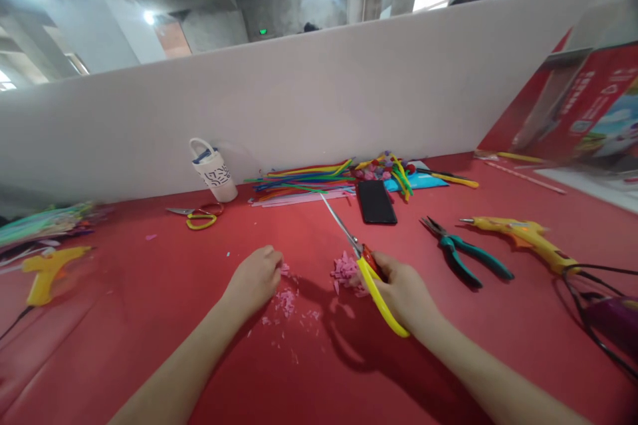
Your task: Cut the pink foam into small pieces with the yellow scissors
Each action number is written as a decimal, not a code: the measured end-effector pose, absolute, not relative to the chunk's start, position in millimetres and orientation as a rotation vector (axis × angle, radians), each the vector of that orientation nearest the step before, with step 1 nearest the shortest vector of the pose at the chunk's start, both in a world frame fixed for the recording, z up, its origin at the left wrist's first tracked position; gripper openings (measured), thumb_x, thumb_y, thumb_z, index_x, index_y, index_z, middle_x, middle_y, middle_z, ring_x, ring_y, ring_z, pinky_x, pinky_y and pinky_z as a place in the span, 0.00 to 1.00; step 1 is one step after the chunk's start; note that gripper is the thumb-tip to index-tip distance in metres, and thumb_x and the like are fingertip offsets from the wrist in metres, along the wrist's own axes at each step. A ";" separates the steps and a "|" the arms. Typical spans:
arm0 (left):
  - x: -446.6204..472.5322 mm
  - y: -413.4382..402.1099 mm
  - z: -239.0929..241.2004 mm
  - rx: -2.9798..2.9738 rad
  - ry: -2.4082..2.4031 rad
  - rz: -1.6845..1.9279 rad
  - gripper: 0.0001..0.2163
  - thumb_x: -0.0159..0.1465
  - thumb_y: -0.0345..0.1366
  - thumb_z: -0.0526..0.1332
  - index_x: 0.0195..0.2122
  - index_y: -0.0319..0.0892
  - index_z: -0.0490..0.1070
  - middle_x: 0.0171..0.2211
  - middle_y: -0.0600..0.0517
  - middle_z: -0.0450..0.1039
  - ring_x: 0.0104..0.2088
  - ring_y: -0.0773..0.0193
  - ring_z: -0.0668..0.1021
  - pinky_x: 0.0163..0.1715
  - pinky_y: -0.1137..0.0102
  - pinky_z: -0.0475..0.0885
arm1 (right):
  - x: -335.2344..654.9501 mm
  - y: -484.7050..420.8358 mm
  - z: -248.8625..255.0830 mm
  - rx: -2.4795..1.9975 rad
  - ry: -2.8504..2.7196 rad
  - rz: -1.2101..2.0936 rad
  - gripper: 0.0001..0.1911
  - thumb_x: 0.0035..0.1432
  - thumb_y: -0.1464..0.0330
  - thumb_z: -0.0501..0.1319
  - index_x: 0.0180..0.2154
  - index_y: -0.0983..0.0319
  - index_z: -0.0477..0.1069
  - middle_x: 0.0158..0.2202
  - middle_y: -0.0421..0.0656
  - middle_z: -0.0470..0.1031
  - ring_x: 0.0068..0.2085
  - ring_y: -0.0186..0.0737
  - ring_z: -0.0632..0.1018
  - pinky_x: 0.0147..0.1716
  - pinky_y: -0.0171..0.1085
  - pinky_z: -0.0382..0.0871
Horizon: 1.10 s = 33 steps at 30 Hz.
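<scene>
My right hand (407,293) grips scissors (375,293) with one yellow and one red-orange handle. Their blades point away from me and up to the left, and look closed. Beside and partly under that hand lies a heap of small pink cut pieces (343,271). My left hand (255,277) is closed low over the table, with its fingertips curled against some pink bits; whatever they pinch is hidden. Finer pink scraps (286,303) are scattered just right of and below the left hand.
On the red table (164,319) stand a white patterned cup (218,176), second scissors (202,219) and coloured pipe cleaners (304,179). A black phone (377,202), green-handled pliers (463,252) and a corded yellow glue gun (528,239) lie rightward. Another glue gun (47,272) lies left. A white partition (299,99) stands behind.
</scene>
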<state>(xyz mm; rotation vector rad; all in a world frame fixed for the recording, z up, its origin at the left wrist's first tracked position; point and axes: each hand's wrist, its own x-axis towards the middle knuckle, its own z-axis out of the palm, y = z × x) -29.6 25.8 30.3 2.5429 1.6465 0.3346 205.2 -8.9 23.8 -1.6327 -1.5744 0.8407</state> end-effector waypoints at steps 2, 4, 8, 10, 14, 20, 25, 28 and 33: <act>-33.2 23.5 35.6 2.535 1.630 0.337 0.07 0.54 0.27 0.49 0.29 0.40 0.65 0.29 0.50 0.65 0.31 0.64 0.68 0.32 0.70 0.61 | 204.9 -9.3 24.7 -1.629 -1.581 0.831 0.07 0.45 0.66 0.51 0.23 0.62 0.63 0.16 0.35 0.60 0.20 0.31 0.63 0.17 0.28 0.52; -34.9 18.3 40.3 2.529 1.550 0.305 0.07 0.53 0.27 0.50 0.28 0.42 0.65 0.28 0.53 0.65 0.30 0.66 0.69 0.30 0.73 0.61 | 205.0 -9.5 24.8 -1.630 -1.585 0.819 0.06 0.44 0.66 0.52 0.22 0.61 0.62 0.16 0.34 0.59 0.20 0.31 0.63 0.17 0.28 0.51; -31.5 6.4 44.2 2.520 1.385 0.229 0.07 0.51 0.25 0.50 0.25 0.42 0.65 0.26 0.54 0.66 0.28 0.67 0.69 0.29 0.74 0.61 | 206.0 -8.7 21.5 -1.627 -1.589 0.817 0.04 0.43 0.67 0.53 0.21 0.61 0.61 0.16 0.34 0.59 0.20 0.31 0.63 0.17 0.28 0.51; -27.6 3.5 44.0 2.520 1.391 0.209 0.07 0.50 0.25 0.50 0.23 0.42 0.65 0.25 0.53 0.66 0.28 0.65 0.69 0.29 0.72 0.61 | 206.4 -7.9 19.5 -1.626 -1.585 0.823 0.03 0.43 0.68 0.53 0.21 0.61 0.62 0.16 0.34 0.61 0.20 0.31 0.64 0.17 0.28 0.52; -22.6 2.2 43.6 2.496 1.454 0.217 0.08 0.50 0.25 0.49 0.20 0.41 0.63 0.24 0.52 0.65 0.26 0.65 0.68 0.27 0.72 0.60 | 206.0 -7.8 19.7 -1.617 -1.561 0.866 0.04 0.43 0.68 0.53 0.22 0.62 0.64 0.16 0.36 0.65 0.21 0.34 0.67 0.17 0.28 0.53; -30.5 -5.4 41.2 2.280 1.557 0.394 0.05 0.51 0.27 0.49 0.22 0.42 0.60 0.21 0.55 0.63 0.22 0.68 0.67 0.22 0.74 0.59 | 200.4 -15.7 32.0 -1.555 -1.519 1.002 0.04 0.43 0.68 0.53 0.22 0.62 0.64 0.19 0.38 0.69 0.23 0.35 0.69 0.18 0.29 0.55; -33.4 -11.4 34.9 1.754 1.392 0.691 0.04 0.49 0.28 0.54 0.25 0.41 0.60 0.20 0.58 0.61 0.22 0.70 0.66 0.22 0.74 0.61 | 182.4 -21.0 37.3 -1.476 -1.509 1.205 0.05 0.44 0.68 0.51 0.21 0.62 0.62 0.17 0.38 0.68 0.19 0.32 0.67 0.16 0.29 0.54; -28.7 -14.8 31.7 1.599 1.327 0.755 0.07 0.45 0.26 0.57 0.25 0.41 0.59 0.21 0.57 0.61 0.22 0.70 0.66 0.23 0.74 0.62 | 163.6 -22.3 37.6 -1.436 -1.507 1.282 0.04 0.39 0.71 0.55 0.23 0.60 0.59 0.17 0.35 0.66 0.18 0.30 0.65 0.15 0.28 0.54; -16.0 -24.1 29.1 1.523 1.298 0.903 0.10 0.45 0.25 0.58 0.24 0.42 0.57 0.18 0.60 0.59 0.19 0.72 0.65 0.20 0.76 0.60 | 130.7 -23.4 43.1 -1.437 -1.474 1.270 0.12 0.35 0.72 0.59 0.22 0.59 0.54 0.17 0.31 0.58 0.18 0.27 0.60 0.16 0.27 0.51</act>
